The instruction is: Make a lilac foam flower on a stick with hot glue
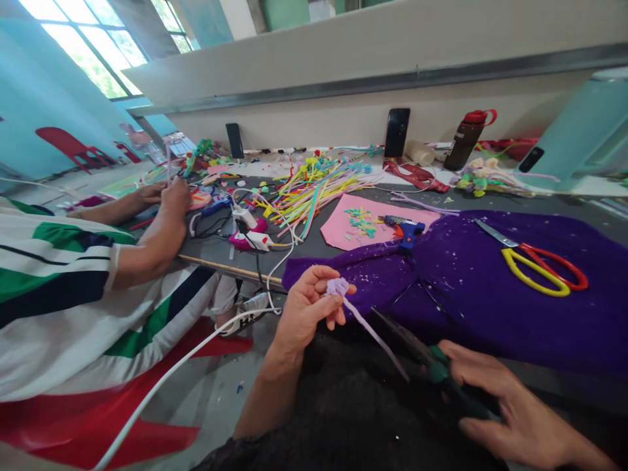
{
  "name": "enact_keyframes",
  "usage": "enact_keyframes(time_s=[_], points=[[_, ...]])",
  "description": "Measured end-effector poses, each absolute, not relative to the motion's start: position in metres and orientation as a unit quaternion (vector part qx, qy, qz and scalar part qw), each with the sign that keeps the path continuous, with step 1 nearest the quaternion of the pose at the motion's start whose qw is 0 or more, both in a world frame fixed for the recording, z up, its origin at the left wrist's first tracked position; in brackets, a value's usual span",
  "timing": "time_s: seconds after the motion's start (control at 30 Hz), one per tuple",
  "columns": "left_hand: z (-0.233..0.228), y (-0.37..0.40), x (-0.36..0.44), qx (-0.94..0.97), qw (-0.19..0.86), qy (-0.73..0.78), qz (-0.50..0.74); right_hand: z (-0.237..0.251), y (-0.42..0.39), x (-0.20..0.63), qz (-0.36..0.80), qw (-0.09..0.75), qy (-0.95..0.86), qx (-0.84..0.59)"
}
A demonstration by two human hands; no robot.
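My left hand pinches a lilac pipe cleaner by its coiled end, and the straight tail trails down to the right. My right hand grips dark scissors with green handles, blades pointing up-left toward the tail. Both hands hover over my dark lap, just in front of a purple felt sheet on the table edge.
Red-and-yellow scissors and a blue glue gun lie on the felt. Pink sheet, colourful pipe cleaners, two phones, a bottle. A person in a striped shirt works at left; a white cable hangs.
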State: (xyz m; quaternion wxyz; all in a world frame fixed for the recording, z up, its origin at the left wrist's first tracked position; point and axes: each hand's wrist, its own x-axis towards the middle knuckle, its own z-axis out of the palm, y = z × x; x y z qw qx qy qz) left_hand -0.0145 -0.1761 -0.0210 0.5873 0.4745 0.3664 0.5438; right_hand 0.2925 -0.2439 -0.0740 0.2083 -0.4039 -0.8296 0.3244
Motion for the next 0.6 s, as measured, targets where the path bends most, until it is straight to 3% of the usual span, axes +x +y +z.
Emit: enact_keyframes(time_s=[0.13, 0.37, 0.6], points=[[-0.019, -0.176, -0.017, 0.479, 0.55, 0.391, 0.561, -0.073, -0.241, 0.288, 0.328, 0.208, -0.827, -0.407], [-0.005, -0.182, -0.012, 0.595, 0.366, 0.468, 0.541, -0.044, -0.236, 0.271, 0.365, 0.223, -0.821, -0.377], [-0.013, -0.175, -0.001, 0.568, 0.499, 0.454, 0.47, -0.035, -0.239, 0.27, 0.372, 0.252, -0.817, -0.362]])
